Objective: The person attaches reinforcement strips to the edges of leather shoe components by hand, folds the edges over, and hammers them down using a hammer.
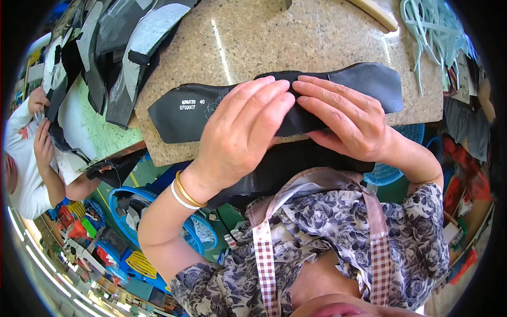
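A long black leather-like piece (177, 127), shaped like a shoe upper, stretches across the front edge of the speckled worktop (296, 42). White printed marks show near its left end. My left hand (240, 124) is closed over its middle, fingers bent and together, with the thumb mostly hidden. Opposite it, my right hand (348, 113) grips the same piece, fingers on top and thumb at the near edge. The fingertips of both hands almost meet at a raised dark fold. More black material (311, 158) hangs below the worktop's edge, over my lap.
Black pieces with pale lining (153, 31) are heaped at far left. Beside them, another person's hands (42, 127) hold black material. Pale blue straps (430, 31) and a wooden stick (376, 15) lie at far right. Blue baskets (117, 196) stand below the worktop.
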The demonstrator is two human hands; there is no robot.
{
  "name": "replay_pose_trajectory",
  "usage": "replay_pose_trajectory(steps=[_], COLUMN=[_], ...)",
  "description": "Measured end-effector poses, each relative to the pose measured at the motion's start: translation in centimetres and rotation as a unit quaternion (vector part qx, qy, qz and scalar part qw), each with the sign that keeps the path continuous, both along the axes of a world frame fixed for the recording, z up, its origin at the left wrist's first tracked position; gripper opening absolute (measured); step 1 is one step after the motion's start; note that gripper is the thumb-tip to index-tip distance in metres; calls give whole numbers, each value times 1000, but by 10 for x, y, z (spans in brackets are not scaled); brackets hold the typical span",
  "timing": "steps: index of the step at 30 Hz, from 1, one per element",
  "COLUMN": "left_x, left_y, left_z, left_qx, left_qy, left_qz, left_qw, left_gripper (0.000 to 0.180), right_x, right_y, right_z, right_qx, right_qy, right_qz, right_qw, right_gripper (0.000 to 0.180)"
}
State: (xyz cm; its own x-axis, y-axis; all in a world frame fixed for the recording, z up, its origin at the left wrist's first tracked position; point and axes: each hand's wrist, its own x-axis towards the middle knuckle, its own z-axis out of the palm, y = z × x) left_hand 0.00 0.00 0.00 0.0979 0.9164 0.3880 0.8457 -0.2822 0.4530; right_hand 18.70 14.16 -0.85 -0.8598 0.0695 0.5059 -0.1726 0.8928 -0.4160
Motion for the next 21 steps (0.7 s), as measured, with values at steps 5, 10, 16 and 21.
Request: replay_pose_trajectory(steps=[5, 10, 16, 21], left_x=[4, 1, -10, 0], left_y=[7, 4, 3, 0], left_z=[7, 9, 27, 25], left_qx=[34, 16, -143, -108], left_qy=[-31, -10, -49, -39], left_qz=[-6, -19, -67, -41], left_qw=[999, 1000, 986, 993], left_gripper=[40, 34, 40, 39], right_x=[5, 6, 10, 11], right_y=[2, 6, 17, 11], right_z=[16, 10, 12, 17], right_qx=[-40, -25, -41, -58], right_qy=[-60, -49, -100, -110], right_qz=[10, 10, 51, 34], right_qw=[997, 998, 993, 992], right_gripper=[54, 38, 32, 32])
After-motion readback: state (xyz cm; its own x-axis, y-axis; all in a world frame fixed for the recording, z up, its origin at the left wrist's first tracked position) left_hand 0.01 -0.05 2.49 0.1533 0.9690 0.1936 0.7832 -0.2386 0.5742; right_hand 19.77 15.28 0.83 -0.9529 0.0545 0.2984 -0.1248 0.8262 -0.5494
